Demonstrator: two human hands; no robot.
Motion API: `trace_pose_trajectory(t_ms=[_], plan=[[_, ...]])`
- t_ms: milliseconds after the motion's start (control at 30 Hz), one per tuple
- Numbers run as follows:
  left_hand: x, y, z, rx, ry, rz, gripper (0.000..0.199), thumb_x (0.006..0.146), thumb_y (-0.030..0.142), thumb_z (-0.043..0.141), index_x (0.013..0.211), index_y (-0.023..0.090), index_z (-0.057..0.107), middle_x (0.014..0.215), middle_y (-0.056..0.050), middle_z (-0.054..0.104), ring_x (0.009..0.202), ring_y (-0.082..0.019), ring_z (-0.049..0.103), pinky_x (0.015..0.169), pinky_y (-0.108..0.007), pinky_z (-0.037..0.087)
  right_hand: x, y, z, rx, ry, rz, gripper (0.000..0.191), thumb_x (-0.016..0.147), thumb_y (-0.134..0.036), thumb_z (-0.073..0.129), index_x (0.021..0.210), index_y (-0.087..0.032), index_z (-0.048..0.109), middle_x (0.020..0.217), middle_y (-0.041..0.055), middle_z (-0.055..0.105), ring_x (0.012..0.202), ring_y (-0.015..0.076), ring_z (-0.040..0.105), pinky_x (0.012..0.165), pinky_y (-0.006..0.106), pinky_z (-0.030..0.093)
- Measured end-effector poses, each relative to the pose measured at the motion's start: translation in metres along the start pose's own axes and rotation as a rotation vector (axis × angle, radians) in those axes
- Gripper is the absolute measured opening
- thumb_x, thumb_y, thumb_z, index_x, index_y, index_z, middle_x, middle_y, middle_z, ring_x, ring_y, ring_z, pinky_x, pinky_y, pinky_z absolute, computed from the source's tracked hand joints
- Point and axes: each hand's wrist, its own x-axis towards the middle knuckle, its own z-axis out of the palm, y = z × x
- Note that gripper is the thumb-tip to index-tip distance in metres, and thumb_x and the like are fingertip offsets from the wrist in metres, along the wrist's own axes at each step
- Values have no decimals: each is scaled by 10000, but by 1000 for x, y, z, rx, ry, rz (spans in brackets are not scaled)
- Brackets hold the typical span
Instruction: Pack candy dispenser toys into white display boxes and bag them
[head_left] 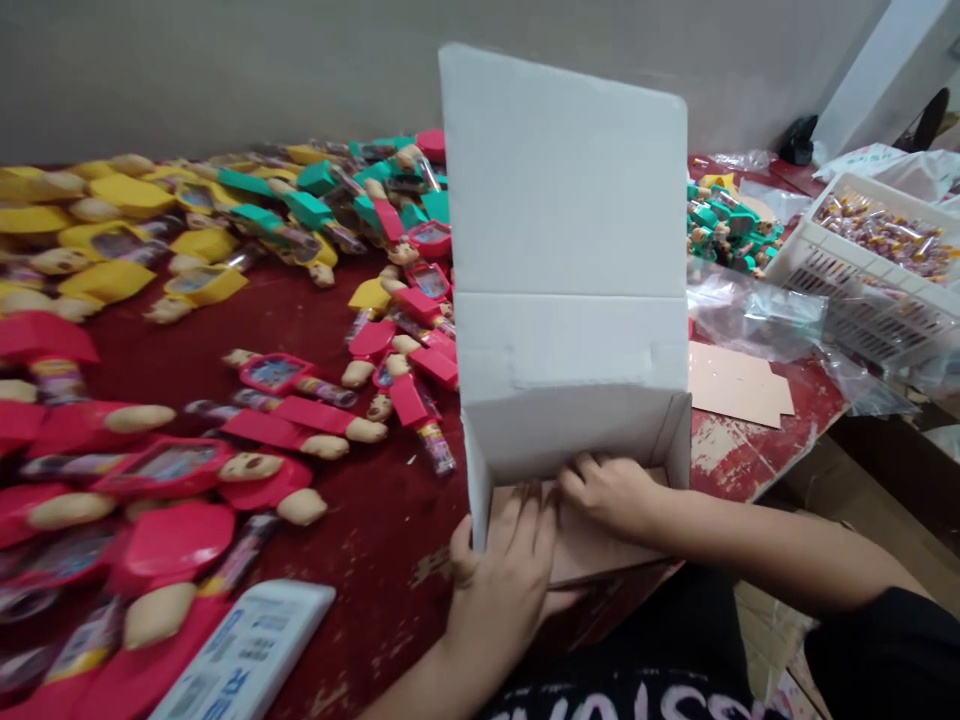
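Note:
A cardboard box [574, 370], white inside, stands before me with its lid raised. My left hand [506, 560] is at its near left corner, the thumb by the left wall and the other fingers stretched down inside over brown cardboard [600, 540]. My right hand [611, 495] reaches in from the right with bent fingers pressed against the cardboard inside; its fingertips are partly hidden. Both hands are close together, gripping the box. No toy shows in the visible part of the box.
Pink toys [277, 372] with clear tubes lie left of the box, with yellow toys [135, 195] and green toys [307, 208] behind. A white printed pack [247, 650] lies front left. At right are a flat cardboard piece [739, 385], plastic bags [757, 300] and a white basket [855, 270] of small items.

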Motion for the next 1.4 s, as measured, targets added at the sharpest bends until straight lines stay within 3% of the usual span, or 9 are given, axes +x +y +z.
trace_pose_trajectory(t_ms=[267,467,633,733,867,1033,1133,1233,1400], plan=[[-11,9,10,60,-24,31,563,838,307,408,1316,13,444,1320,-292,476,1196,-360,472,1078,-674,-55,-40,-17,17,45,-61,9,122,841,-156,587,803,-112,694,794,147,675,746,220,629,627,310,529],[-3,7,40,-40,66,173,591,820,395,525,1256,-2,487,1308,-250,510,1196,-338,506,1020,-425,378,-26,-18,31,42,-2,140,319,848,-138,578,1133,-7,640,1161,250,621,1057,301,605,823,371,560],[18,-16,71,-54,4,19,477,864,302,496,1270,52,504,1302,-234,522,1181,-316,539,967,-422,464,-26,12,-17,495,-111,-29,222,865,-174,588,1056,-94,668,1034,133,697,935,202,652,827,296,526],[29,-28,75,-79,-70,1,452,857,308,532,1239,65,542,1278,-222,544,1178,-319,541,944,-415,494,-42,27,-55,793,14,-156,204,922,-284,536,994,-149,671,877,48,700,766,119,636,696,216,487],[41,-30,64,-33,-112,34,478,797,337,666,1175,58,577,1223,-222,565,1089,-317,581,884,-386,518,-37,70,-71,658,315,198,392,943,-376,447,670,-154,619,607,13,585,567,105,519,570,234,396],[55,-26,53,9,-152,-41,686,783,386,697,1332,51,460,1188,-232,550,1078,-339,544,849,-423,481,24,144,-35,408,422,698,434,982,-455,334,1032,-170,656,1021,85,676,972,181,613,861,299,454],[54,-32,64,24,-113,-71,678,827,455,632,1360,83,440,1218,-230,543,1126,-354,513,871,-467,456,44,160,2,310,374,827,475,964,-439,385,1280,-121,541,1351,221,499,1288,355,426,1033,554,327],[48,-43,81,0,-53,-42,677,852,497,567,1378,98,417,1353,-213,475,1234,-363,449,968,-513,405,37,154,39,263,337,811,554,928,-379,484,1350,-22,459,1436,303,364,1389,432,246,1082,620,227],[47,-52,93,-45,25,7,710,828,521,573,1339,47,443,1353,-203,488,1219,-372,477,993,-520,399,-1,124,74,232,308,631,513,907,-258,511,1366,-37,447,1464,267,351,1411,357,262,1133,516,273]])
